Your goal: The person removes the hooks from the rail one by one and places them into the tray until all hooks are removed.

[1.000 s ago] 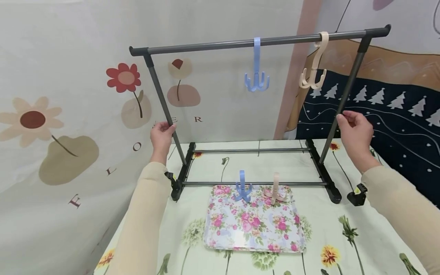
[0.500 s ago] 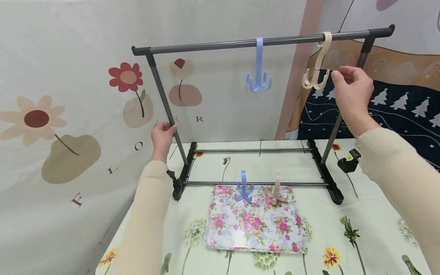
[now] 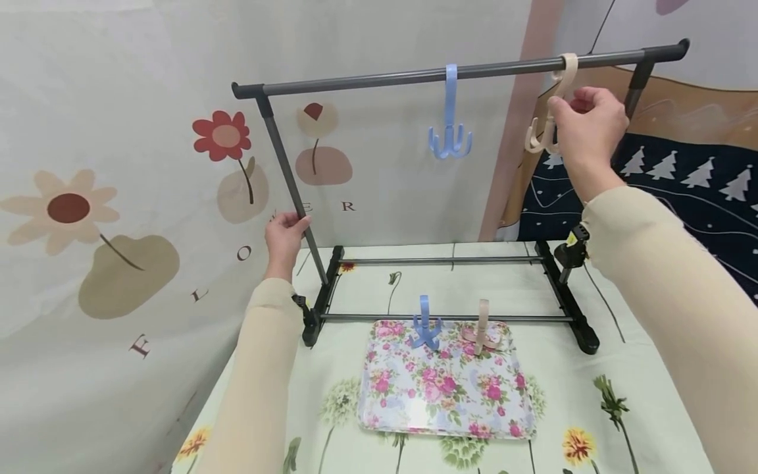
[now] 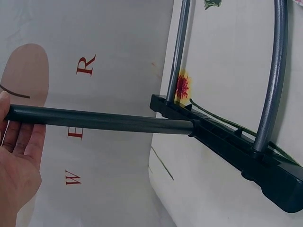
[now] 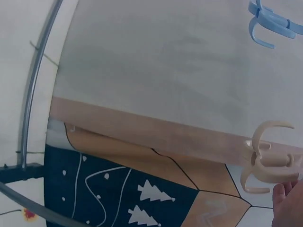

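Note:
A dark grey clothes rack stands with its top bar across the head view. Thumb and fingers of my left hand grip its left post. From the top bar hangs a beige four-claw hook; my right hand is at its stem, thumb in front and fingers curled, covering part of it. Left of it a blue four-claw hook hangs from the same bar. My right hand and sleeve hide most of the rack's right post.
On the flowered tablecloth lies a floral tray, with a second blue hook and a pinkish-beige hook at its far edge. The rack's black feet and lower bars stand behind it. A printed curtain hangs behind.
My right hand has left the right post and moved up and left to the hanging beige hook. The left hand stays on the left post.

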`<state>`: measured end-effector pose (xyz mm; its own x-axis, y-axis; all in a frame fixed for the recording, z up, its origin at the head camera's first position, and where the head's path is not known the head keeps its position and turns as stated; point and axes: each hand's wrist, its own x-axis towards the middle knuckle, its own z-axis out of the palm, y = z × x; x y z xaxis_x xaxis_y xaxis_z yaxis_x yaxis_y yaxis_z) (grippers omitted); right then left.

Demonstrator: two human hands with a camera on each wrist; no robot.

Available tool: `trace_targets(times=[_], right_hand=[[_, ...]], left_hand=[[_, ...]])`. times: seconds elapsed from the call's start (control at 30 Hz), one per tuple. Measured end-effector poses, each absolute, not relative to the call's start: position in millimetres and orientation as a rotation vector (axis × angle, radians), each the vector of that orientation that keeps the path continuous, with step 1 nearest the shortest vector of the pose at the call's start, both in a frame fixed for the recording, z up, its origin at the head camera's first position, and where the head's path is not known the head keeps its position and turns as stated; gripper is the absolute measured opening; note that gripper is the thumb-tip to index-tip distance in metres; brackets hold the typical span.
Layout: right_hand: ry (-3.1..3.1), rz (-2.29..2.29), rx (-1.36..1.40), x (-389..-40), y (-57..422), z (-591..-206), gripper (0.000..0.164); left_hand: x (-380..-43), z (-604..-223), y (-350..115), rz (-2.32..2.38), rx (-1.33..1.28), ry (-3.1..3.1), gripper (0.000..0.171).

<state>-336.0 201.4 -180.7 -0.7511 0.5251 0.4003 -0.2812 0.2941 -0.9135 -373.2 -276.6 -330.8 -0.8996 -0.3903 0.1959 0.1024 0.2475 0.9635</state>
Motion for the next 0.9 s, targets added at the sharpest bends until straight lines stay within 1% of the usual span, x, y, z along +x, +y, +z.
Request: trace_targets(times=[0.23, 0.47, 0.63, 0.9], right_hand=[[-1.861, 1.559, -0.233, -343.3, 192.5, -184.1, 0.041], [-1.841, 1.576, -0.238, -346.9, 189.8, -189.6, 0.036], [-1.846, 1.56, -0.263, -348.8, 190.0, -191.9, 0.036], [-1.854, 1.522, -0.25, -349.7, 189.6, -186.7, 0.029]], left_hand=[[-373.2, -330.7, -275.9, -1.702, 0.265, -2.121, 0.029], [-373.3, -331.6, -275.4, -1.702, 0.258, -2.125, 0.034], [-374.4, -333.0, -275.3, -1.702, 0.257, -2.121, 0.033], [-373.3, -333.8, -277.1, -1.699, 0.255, -2.117, 0.031]])
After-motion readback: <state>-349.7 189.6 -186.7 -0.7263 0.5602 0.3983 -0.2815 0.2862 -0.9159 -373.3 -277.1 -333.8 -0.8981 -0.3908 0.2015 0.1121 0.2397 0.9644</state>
